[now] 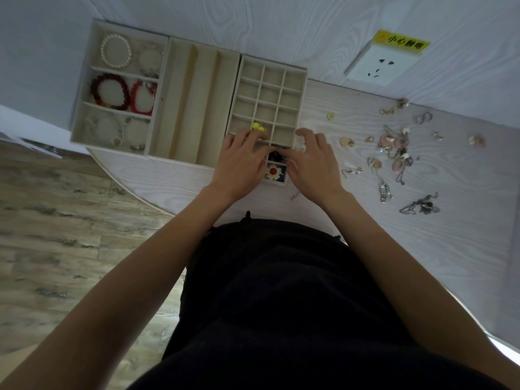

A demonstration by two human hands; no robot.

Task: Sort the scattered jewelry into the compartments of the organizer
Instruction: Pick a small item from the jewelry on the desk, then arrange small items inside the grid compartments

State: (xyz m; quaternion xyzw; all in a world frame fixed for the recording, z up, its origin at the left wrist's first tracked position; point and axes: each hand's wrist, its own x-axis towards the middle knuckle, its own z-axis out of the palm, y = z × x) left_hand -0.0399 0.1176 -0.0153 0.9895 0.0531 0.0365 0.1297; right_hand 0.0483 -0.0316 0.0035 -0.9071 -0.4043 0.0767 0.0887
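On table, beige gridded organizer, mostly empty

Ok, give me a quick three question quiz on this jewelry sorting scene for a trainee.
1. True or false: the long-slot tray in the middle holds necklaces.
2. Which tray holds the white pearl bracelet: A grid tray, B left tray, C long-slot tray?
3. Fill in: the unsorted jewelry lies on the table to the person's ____ of the grid tray.

Key: 1 false, its slots look empty. 2 B. 3 right.
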